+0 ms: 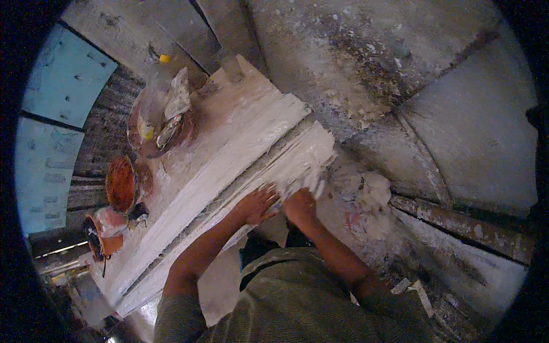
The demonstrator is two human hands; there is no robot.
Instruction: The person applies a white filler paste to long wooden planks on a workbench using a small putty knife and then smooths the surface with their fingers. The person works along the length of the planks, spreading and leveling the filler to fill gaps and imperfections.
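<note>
Two long, pale strips with a plaster-like look lie side by side on the work table, running from lower left to upper right. Loose fibres show in the dark gap between the far strip [220, 166] and the near strip [297, 148]. My left hand [256, 204] rests on the near edge of the near strip, fingers spread and nothing seen in them. Close beside it, my right hand [300, 203] is at the same edge, toward the strip's right end. Its fingers look coated white and are smeared by motion, so their grip is hidden.
At the table's far left stand an orange-brown bowl [120, 184], an orange bucket [107, 231], and a clear bottle [153, 94] with yellow parts beside white-crusted items. A whitish lumpy heap [374, 194] sits right of my hands. A stained wall [354, 57] rises behind.
</note>
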